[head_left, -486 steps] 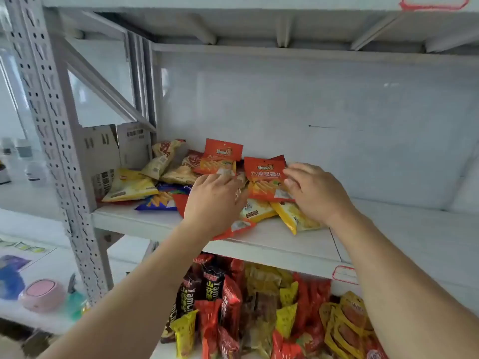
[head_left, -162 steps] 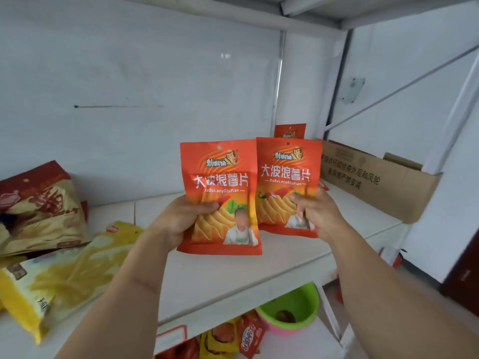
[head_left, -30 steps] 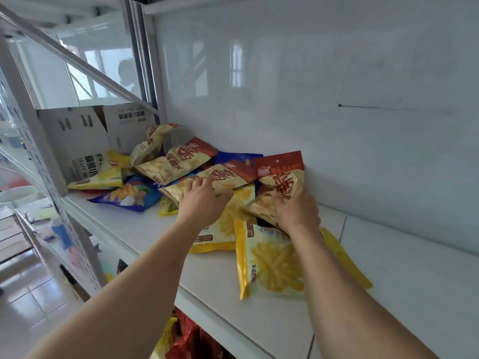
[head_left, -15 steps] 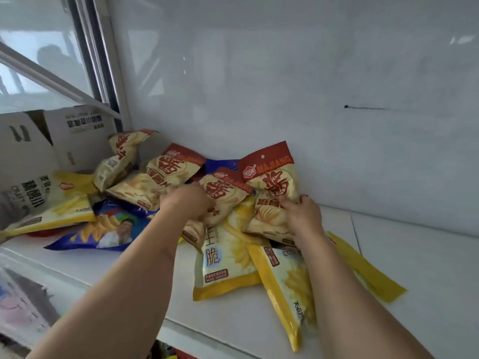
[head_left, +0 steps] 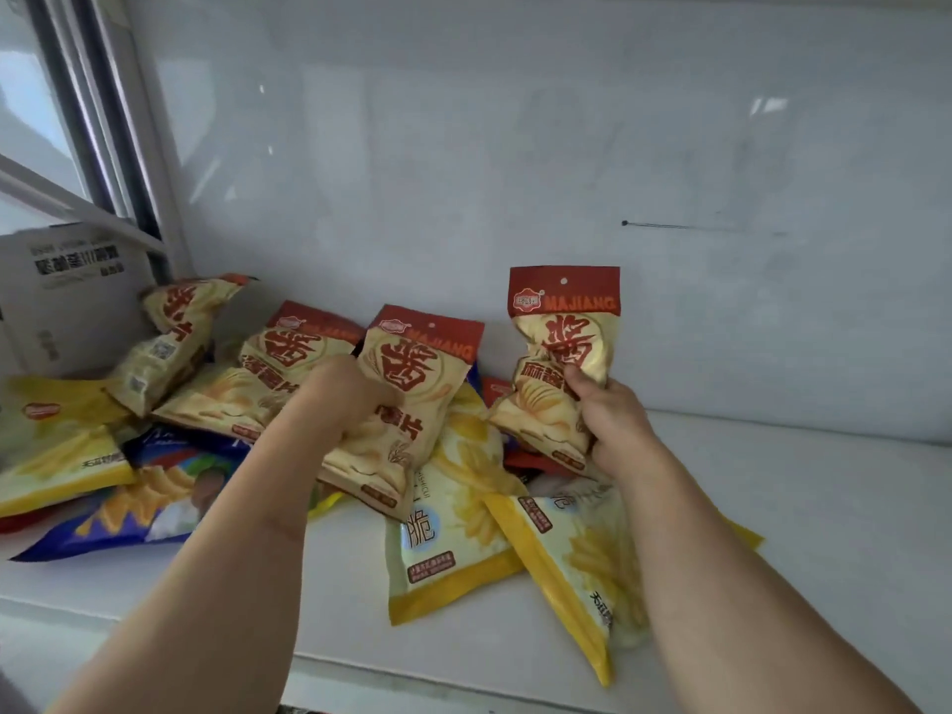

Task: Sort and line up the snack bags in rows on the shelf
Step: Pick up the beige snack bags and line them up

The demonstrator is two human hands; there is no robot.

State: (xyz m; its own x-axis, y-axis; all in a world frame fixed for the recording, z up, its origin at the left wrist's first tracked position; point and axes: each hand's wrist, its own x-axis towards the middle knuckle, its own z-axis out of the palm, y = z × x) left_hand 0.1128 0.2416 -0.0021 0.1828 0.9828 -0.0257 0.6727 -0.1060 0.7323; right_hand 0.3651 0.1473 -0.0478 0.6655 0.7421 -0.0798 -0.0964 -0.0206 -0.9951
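Cream-and-red crinkly foil snack bag (head_left: pixel 559 363) now stands lifted clear of the heap, the right hand (head_left: pixel 613 425) pinching its middle between thumb and curled fingers, where half a second ago it lay against the pile. The left hand (head_left: pixel 340 399) has closed round a second cream-and-red bag (head_left: pixel 407 404), raising it. Yellow fries bags (head_left: pixel 453 538) stay flat on the white shelf (head_left: pixel 824 507).

one camera only, sitting on person's head, looking forward and down, staying close to white shelf (head_left: pixel 803 507), facing back wall (head_left: pixel 515 146), both arms reaching in from bottom.
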